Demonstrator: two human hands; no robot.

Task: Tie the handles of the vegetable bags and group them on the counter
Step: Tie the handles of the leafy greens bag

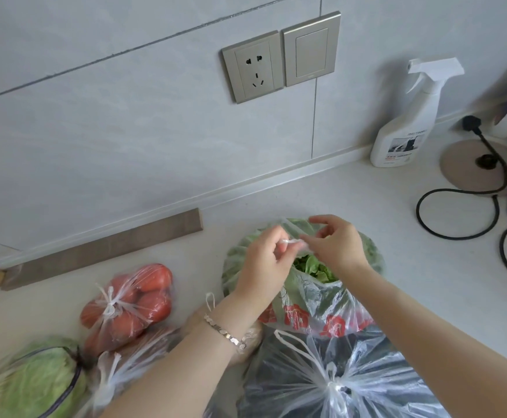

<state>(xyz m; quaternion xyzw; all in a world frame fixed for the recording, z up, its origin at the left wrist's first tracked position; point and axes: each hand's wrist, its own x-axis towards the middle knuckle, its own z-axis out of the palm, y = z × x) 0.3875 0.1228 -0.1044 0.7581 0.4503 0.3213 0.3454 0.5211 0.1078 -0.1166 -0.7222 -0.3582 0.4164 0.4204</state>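
Observation:
A clear bag of leafy greens (315,285) with red flower print stands on the white counter (427,267). My left hand (264,263) and my right hand (336,245) meet above its mouth, both pinching its twisted handles (291,241). A tied bag of tomatoes (131,300) lies to the left. A cabbage in a bag (31,384) sits at the bottom left. A tied bag with dark contents (336,381) lies nearest me. Another tied bag (131,357) is partly hidden under my left forearm.
A white spray bottle (403,125) stands at the back right against the wall. A black cord (457,212) loops over the counter beside a round kettle base (481,167). A knife (95,251) lies along the backsplash. A socket (253,66) is on the wall.

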